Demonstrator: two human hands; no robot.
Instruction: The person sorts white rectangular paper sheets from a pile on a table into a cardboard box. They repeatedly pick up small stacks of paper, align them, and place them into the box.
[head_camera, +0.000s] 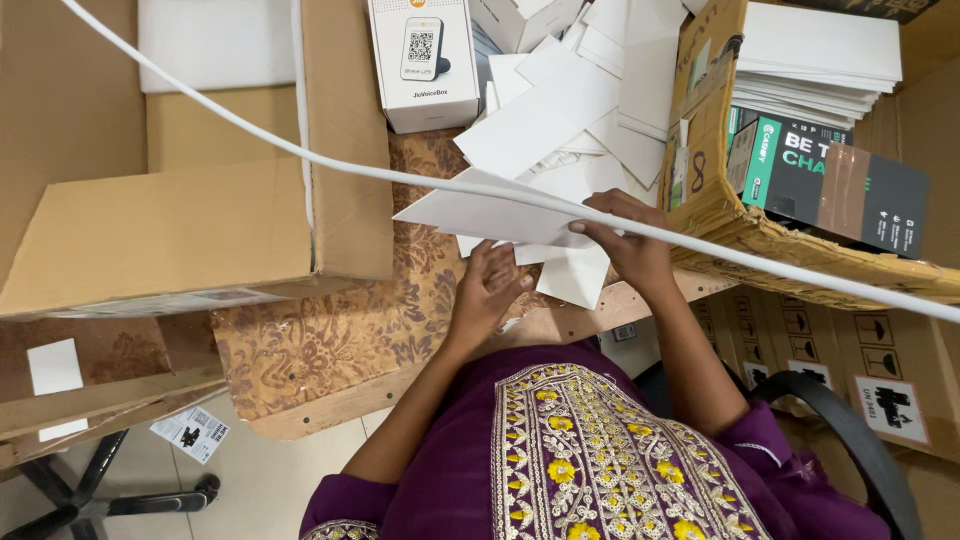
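The flat white card sheet (480, 215) runs long-ways leftward from the right hand (625, 245), whose grip pinches its right end; the left hand (490, 290), fingers loosely curled, sits just beneath, holding nothing I can see.

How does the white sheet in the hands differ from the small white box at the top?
The sheet is flat, blank and thin; the box is a solid carton with a printed picture on its face. The sheet is held off the table by the right hand, left hand just below it; the box rests untouched. Both are white.
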